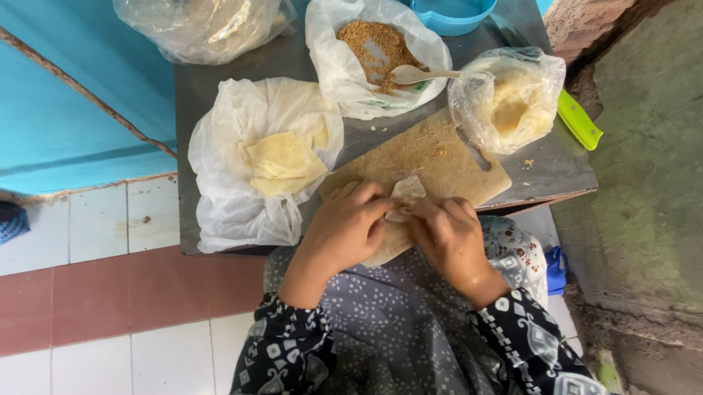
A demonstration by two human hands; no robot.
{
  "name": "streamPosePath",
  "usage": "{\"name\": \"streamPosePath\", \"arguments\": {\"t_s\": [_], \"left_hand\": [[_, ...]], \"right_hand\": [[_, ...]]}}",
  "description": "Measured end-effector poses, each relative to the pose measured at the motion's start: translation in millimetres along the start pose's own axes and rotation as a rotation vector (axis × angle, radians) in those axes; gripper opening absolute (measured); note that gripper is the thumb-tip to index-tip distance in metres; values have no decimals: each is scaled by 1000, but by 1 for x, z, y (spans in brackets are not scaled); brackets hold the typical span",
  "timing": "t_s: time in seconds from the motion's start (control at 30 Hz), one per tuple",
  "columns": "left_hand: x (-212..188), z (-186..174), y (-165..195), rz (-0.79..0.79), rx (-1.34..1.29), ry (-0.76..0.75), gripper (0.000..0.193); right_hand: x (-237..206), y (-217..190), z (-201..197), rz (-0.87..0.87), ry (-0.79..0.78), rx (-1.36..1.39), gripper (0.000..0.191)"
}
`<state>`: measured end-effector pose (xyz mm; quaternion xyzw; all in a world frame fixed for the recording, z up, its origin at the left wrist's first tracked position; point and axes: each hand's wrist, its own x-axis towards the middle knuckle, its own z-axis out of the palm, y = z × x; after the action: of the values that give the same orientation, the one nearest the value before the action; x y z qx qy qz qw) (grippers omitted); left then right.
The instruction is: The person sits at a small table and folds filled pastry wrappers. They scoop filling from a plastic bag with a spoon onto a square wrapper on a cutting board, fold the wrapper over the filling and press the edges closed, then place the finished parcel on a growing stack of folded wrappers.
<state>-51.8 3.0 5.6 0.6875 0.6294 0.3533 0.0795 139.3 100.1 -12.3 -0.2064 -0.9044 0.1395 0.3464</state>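
Note:
My left hand (345,225) and my right hand (448,232) meet over the near end of a wooden cutting board (441,161). Both pinch a small pale dough wrapper (408,190), folded between the fingertips. A white plastic bag (226,199) to the left holds a stack of thin yellowish wrappers (284,161). Behind the board, another white bag holds brown crumbly filling (375,49) with a pale spoon (419,74) resting in it. On the right stands a clear bag (507,97) holding pale dough-like pieces.
Everything sits on a small grey metal table (550,165). A blue bowl (457,1) with a metal spoon is at the far edge, a clear bag (203,17) at far left, a green-handled tool (579,119) at the right edge. A rough wall stands to the right, tiled floor left.

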Motion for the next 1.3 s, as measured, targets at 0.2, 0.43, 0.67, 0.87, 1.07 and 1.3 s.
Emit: {"name": "streamPosePath", "arguments": {"t_s": [0.2, 0.43, 0.67, 0.87, 1.07, 1.3], "left_hand": [[15, 1, -14, 169, 68, -64, 13], [38, 3, -21, 200, 50, -135, 10], [54, -1, -27, 116, -72, -261, 12], [41, -2, -35, 269, -25, -100, 16], [30, 4, -39, 280, 52, -51, 14], [15, 8, -30, 285, 89, 34, 10]], "right_hand": [[-1, -6, 23, 597, 136, 383, 51], [17, -9, 21, 650, 74, 286, 53], [9, -8, 16, 535, 69, 352, 42], [5, -11, 21, 514, 129, 236, 47], [8, -10, 23, 659, 122, 195, 55], [-7, -9, 26, 414, 152, -37, 59]]}}
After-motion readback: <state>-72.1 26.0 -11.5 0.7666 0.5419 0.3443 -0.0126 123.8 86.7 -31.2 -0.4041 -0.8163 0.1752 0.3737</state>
